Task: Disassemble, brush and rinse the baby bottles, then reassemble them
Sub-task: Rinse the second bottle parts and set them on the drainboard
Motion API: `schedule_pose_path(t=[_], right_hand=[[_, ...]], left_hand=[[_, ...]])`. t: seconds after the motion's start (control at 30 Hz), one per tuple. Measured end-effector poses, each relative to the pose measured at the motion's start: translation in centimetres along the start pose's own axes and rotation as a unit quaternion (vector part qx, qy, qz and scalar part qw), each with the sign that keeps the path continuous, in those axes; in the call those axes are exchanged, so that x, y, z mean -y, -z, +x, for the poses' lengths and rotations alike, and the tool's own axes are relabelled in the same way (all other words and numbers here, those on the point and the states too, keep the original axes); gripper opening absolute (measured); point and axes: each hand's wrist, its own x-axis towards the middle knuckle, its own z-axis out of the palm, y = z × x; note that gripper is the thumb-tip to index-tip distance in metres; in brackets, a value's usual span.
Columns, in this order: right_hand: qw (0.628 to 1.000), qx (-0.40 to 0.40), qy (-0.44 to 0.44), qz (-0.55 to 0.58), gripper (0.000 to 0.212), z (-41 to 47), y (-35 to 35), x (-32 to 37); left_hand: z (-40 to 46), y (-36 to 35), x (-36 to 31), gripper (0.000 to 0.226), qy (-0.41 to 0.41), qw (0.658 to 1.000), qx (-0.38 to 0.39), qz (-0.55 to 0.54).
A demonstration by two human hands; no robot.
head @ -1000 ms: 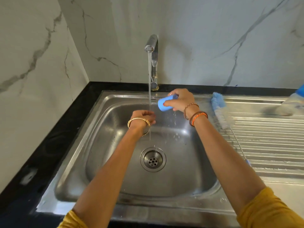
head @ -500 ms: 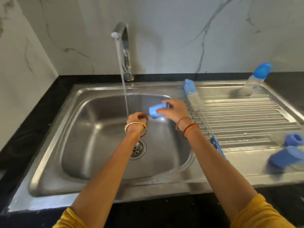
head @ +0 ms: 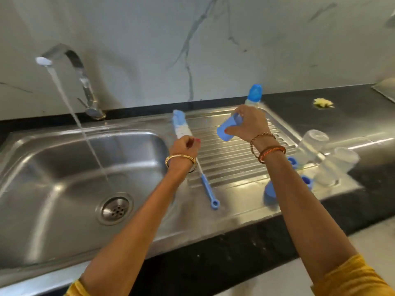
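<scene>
My right hand [head: 249, 124] grips a blue bottle cap [head: 226, 131] above the ribbed drainboard [head: 224, 159]. My left hand [head: 183, 147] hovers with curled fingers over the wire stem of the bottle brush [head: 181, 129], which lies on the drainboard's left edge; nothing shows inside the hand. An assembled bottle with a blue cap [head: 254, 94] stands behind my right hand. Two clear bottle bodies [head: 316, 139] [head: 335, 165] lie at the right. Blue rings [head: 307, 181] and another blue cap [head: 269, 193] sit partly hidden by my right forearm.
The tap [head: 72, 63] runs a stream of water into the steel sink basin [head: 64, 167] towards the drain [head: 116, 208]. A black counter [head: 320, 122] surrounds the sink, with a yellow scrap [head: 322, 102] at the back right. Marble walls rise behind.
Both hands have moved right, out of the water stream and over the drainboard, the right still holding the blue cap. The view has swung right too.
</scene>
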Motion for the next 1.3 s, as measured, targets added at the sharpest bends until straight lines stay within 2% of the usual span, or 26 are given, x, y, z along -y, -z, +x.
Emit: schedule_pose_path(t=[0.13,0.3,0.47,0.63,0.7,0.8,0.9,0.97,1.07,1.23,1.3], right_hand=[[0.985,0.112,-0.022,-0.132,0.042,-0.2,2.2,-5.7],[0.959,0.204,0.009,-0.195,0.047,-0.7,2.3,-9.2],[0.947,0.237,0.036,-0.212,0.054,-1.1,1.5,-10.1],[0.931,0.276,0.035,-0.236,0.061,-1.3,1.6,-9.6],[0.934,0.258,0.039,-0.243,0.068,-1.3,1.9,-9.0],[0.952,0.218,0.071,-0.201,0.069,-0.9,2.7,-6.8],[0.965,0.221,0.124,-0.067,0.064,-0.5,2.0,-2.7],[0.963,0.221,0.15,0.037,0.059,-0.4,0.1,0.6],[0.95,0.234,0.169,0.122,0.047,0.0,-4.6,5.7],[0.948,0.252,0.139,0.137,0.03,1.8,-14.6,13.7],[0.951,0.258,0.12,0.117,0.044,3.1,-18.3,16.7]], left_hand=[[-2.2,-4.5,-0.3,0.016,-0.022,0.998,0.021,0.054],[-4.1,-7.3,0.4,0.02,-0.023,0.99,0.047,0.131],[-4.8,-7.8,0.4,0.021,-0.036,0.983,0.04,0.176],[-4.8,-7.4,0.6,0.023,-0.028,0.984,0.025,0.174],[-4.5,-6.9,0.8,0.023,-0.026,0.985,0.019,0.168],[-3.9,-5.5,1.1,0.021,-0.021,0.988,-0.01,0.155],[-3.2,-3.2,1.3,0.019,-0.006,0.988,-0.068,0.135],[-2.6,-1.0,1.6,0.018,0.014,0.985,-0.114,0.125],[-1.3,3.1,2.3,0.02,0.055,0.979,-0.177,0.09],[0.8,11.7,4.5,0.027,0.12,0.958,-0.262,-0.006],[2.0,15.2,5.5,0.028,0.136,0.948,-0.287,-0.012]])
